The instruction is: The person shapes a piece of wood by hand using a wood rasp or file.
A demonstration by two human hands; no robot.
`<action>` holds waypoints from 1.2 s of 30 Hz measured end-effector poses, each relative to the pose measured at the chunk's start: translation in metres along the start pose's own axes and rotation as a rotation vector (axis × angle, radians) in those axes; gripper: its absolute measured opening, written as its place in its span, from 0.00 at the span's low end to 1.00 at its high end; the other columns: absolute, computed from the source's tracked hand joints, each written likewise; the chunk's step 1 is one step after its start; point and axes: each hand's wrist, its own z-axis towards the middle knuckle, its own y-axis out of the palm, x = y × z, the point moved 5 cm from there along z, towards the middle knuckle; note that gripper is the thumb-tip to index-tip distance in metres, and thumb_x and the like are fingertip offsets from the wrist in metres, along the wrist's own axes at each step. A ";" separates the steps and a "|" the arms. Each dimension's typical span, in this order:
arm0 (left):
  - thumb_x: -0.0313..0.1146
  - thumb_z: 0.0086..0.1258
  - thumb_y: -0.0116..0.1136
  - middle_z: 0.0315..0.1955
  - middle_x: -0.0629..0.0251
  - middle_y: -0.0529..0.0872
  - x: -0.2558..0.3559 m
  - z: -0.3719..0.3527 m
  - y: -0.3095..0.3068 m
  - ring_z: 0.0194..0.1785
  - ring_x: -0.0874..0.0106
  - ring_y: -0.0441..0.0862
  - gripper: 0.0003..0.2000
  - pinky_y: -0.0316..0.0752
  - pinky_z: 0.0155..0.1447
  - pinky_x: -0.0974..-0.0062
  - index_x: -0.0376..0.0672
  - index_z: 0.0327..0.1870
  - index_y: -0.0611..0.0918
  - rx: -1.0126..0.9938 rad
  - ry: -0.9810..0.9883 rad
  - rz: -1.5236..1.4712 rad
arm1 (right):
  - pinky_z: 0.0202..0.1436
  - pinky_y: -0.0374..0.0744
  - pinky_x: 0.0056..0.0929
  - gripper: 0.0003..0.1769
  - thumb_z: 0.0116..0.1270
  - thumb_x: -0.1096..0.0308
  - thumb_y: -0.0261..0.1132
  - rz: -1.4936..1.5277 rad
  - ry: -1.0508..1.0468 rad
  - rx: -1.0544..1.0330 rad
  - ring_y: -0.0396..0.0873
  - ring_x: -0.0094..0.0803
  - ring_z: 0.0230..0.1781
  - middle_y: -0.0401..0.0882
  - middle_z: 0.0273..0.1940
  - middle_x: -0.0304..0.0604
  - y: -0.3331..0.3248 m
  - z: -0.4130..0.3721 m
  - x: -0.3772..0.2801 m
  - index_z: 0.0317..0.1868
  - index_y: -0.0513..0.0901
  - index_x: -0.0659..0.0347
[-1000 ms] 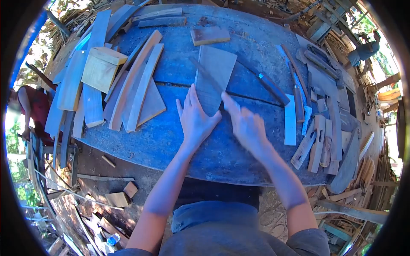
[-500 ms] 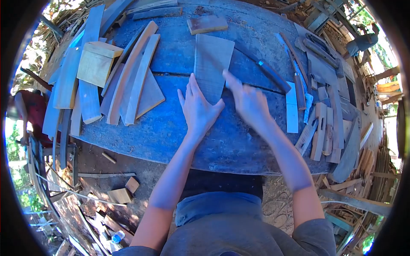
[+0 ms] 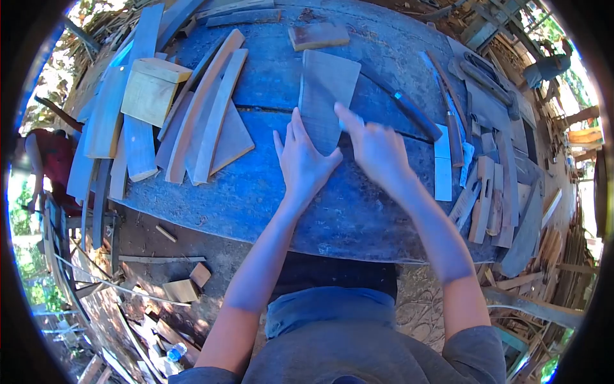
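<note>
A flat wooden board (image 3: 329, 80) lies on the blue table, its narrow end toward me. My left hand (image 3: 304, 160) rests at the near left corner of the board, fingers apart and thumb stretched out along its near end. My right hand (image 3: 377, 150) is just right of the board, index finger pointing toward its right edge and the other fingers curled. Motion blurs this hand, and whether anything small is in it cannot be made out. A dark-handled tool (image 3: 416, 115) lies to the right of the board.
Curved wooden strips (image 3: 208, 112) and a pale block (image 3: 152, 93) lie at left on the table (image 3: 256, 198). A small block (image 3: 318, 36) sits beyond the board. Slotted wood pieces (image 3: 484, 198) lie at right. A person (image 3: 51, 160) is at far left, another (image 3: 547, 67) at far right.
The whole view has shifted slightly, so the table and its objects appear a little further right. My right hand remains blurred beside the board; my left hand keeps its place on it.
</note>
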 end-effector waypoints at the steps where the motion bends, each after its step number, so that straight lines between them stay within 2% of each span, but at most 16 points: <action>1: 0.47 0.51 0.72 0.66 0.43 0.71 0.001 0.002 -0.001 0.72 0.52 0.68 0.54 0.42 0.81 0.48 0.28 0.76 0.54 -0.009 0.004 0.025 | 0.38 0.85 0.50 0.29 0.71 0.66 0.55 0.003 0.045 -0.017 0.87 0.54 0.34 0.87 0.34 0.56 0.002 0.024 0.011 0.72 0.70 0.44; 4: 0.47 0.52 0.72 0.65 0.43 0.72 0.003 0.002 -0.001 0.71 0.52 0.68 0.54 0.43 0.81 0.49 0.28 0.75 0.55 0.008 -0.007 0.023 | 0.36 0.85 0.50 0.29 0.71 0.66 0.54 -0.026 0.102 -0.009 0.87 0.54 0.33 0.87 0.33 0.56 0.006 0.071 0.019 0.73 0.68 0.44; 8: 0.47 0.52 0.73 0.65 0.43 0.72 0.001 0.002 0.001 0.71 0.52 0.69 0.54 0.44 0.81 0.48 0.28 0.75 0.55 0.016 0.004 0.014 | 0.35 0.85 0.48 0.30 0.71 0.66 0.54 0.071 0.006 0.071 0.88 0.52 0.33 0.87 0.33 0.55 0.009 0.026 0.003 0.74 0.68 0.43; 10: 0.46 0.52 0.73 0.65 0.44 0.72 0.002 0.001 0.000 0.71 0.52 0.69 0.53 0.44 0.81 0.48 0.28 0.75 0.55 0.031 -0.001 -0.023 | 0.34 0.85 0.47 0.29 0.72 0.66 0.54 0.014 -0.024 -0.157 0.88 0.50 0.33 0.87 0.33 0.54 0.002 -0.013 -0.019 0.73 0.69 0.43; 13: 0.43 0.51 0.74 0.62 0.45 0.75 0.002 0.000 0.000 0.68 0.52 0.72 0.53 0.48 0.79 0.46 0.26 0.74 0.57 0.097 0.046 -0.015 | 0.35 0.85 0.47 0.26 0.72 0.65 0.54 -0.061 -0.051 -0.194 0.88 0.49 0.34 0.87 0.33 0.53 -0.006 -0.010 -0.020 0.70 0.71 0.43; 14: 0.43 0.51 0.74 0.62 0.45 0.75 0.003 -0.001 0.001 0.68 0.52 0.72 0.53 0.48 0.79 0.46 0.26 0.74 0.57 0.086 0.055 -0.014 | 0.35 0.85 0.47 0.26 0.72 0.65 0.54 -0.056 -0.038 -0.192 0.88 0.49 0.34 0.87 0.33 0.53 -0.005 0.000 -0.015 0.70 0.71 0.43; 16: 0.44 0.51 0.73 0.62 0.45 0.75 0.002 0.000 0.001 0.68 0.53 0.72 0.52 0.48 0.79 0.46 0.26 0.74 0.57 0.070 0.053 0.020 | 0.33 0.84 0.48 0.23 0.72 0.66 0.54 -0.058 -0.030 -0.029 0.88 0.49 0.34 0.87 0.33 0.52 -0.004 0.049 -0.001 0.67 0.73 0.45; 19: 0.46 0.53 0.72 0.64 0.45 0.73 0.006 0.002 -0.003 0.71 0.52 0.68 0.53 0.46 0.81 0.52 0.27 0.75 0.55 0.006 -0.007 0.027 | 0.36 0.84 0.48 0.26 0.74 0.65 0.51 -0.035 0.065 -0.026 0.88 0.52 0.37 0.87 0.36 0.54 0.011 0.100 0.015 0.71 0.71 0.41; 22: 0.47 0.53 0.72 0.64 0.45 0.73 0.004 0.001 -0.001 0.71 0.52 0.68 0.53 0.45 0.81 0.52 0.28 0.75 0.55 -0.004 -0.008 0.029 | 0.33 0.84 0.47 0.22 0.72 0.65 0.54 0.007 0.001 0.054 0.88 0.49 0.32 0.87 0.33 0.51 0.002 0.071 0.006 0.65 0.74 0.46; 25: 0.44 0.51 0.73 0.59 0.48 0.75 0.002 0.000 0.003 0.67 0.52 0.72 0.53 0.48 0.79 0.48 0.27 0.75 0.56 0.118 0.048 -0.001 | 0.32 0.84 0.46 0.21 0.72 0.64 0.54 -0.024 -0.064 -0.018 0.88 0.47 0.31 0.87 0.33 0.49 0.000 0.017 -0.015 0.65 0.75 0.46; 27: 0.44 0.51 0.73 0.60 0.48 0.75 0.004 0.002 0.002 0.67 0.53 0.72 0.53 0.48 0.80 0.48 0.27 0.75 0.56 0.099 0.039 0.000 | 0.32 0.85 0.45 0.22 0.72 0.63 0.55 -0.107 -0.049 -0.160 0.88 0.47 0.30 0.88 0.32 0.49 -0.004 0.010 -0.020 0.65 0.74 0.45; 28: 0.43 0.52 0.73 0.60 0.48 0.74 0.004 0.000 0.001 0.67 0.53 0.72 0.53 0.48 0.80 0.48 0.27 0.75 0.56 0.064 0.030 0.012 | 0.32 0.85 0.45 0.22 0.72 0.63 0.55 -0.101 -0.047 -0.156 0.88 0.47 0.30 0.88 0.32 0.49 -0.002 0.020 -0.018 0.65 0.74 0.45; 30: 0.45 0.53 0.72 0.63 0.45 0.73 0.004 -0.001 -0.001 0.69 0.53 0.70 0.53 0.46 0.81 0.51 0.28 0.75 0.55 0.023 0.014 0.017 | 0.32 0.85 0.44 0.23 0.71 0.62 0.56 -0.079 -0.033 0.002 0.88 0.48 0.31 0.88 0.34 0.50 -0.002 0.062 -0.005 0.67 0.74 0.45; 33: 0.46 0.53 0.71 0.66 0.43 0.70 0.007 0.002 -0.001 0.72 0.53 0.67 0.53 0.44 0.82 0.53 0.28 0.76 0.54 -0.012 -0.013 0.020 | 0.35 0.85 0.46 0.27 0.73 0.62 0.55 -0.104 0.026 -0.072 0.88 0.48 0.34 0.88 0.37 0.50 0.004 0.107 0.002 0.72 0.71 0.40; 36: 0.46 0.53 0.71 0.66 0.43 0.70 0.004 0.000 0.002 0.72 0.52 0.66 0.53 0.44 0.82 0.53 0.28 0.76 0.54 -0.012 -0.032 0.010 | 0.34 0.85 0.46 0.24 0.72 0.62 0.55 -0.021 0.005 -0.013 0.89 0.47 0.35 0.88 0.38 0.50 0.005 0.082 0.001 0.69 0.72 0.44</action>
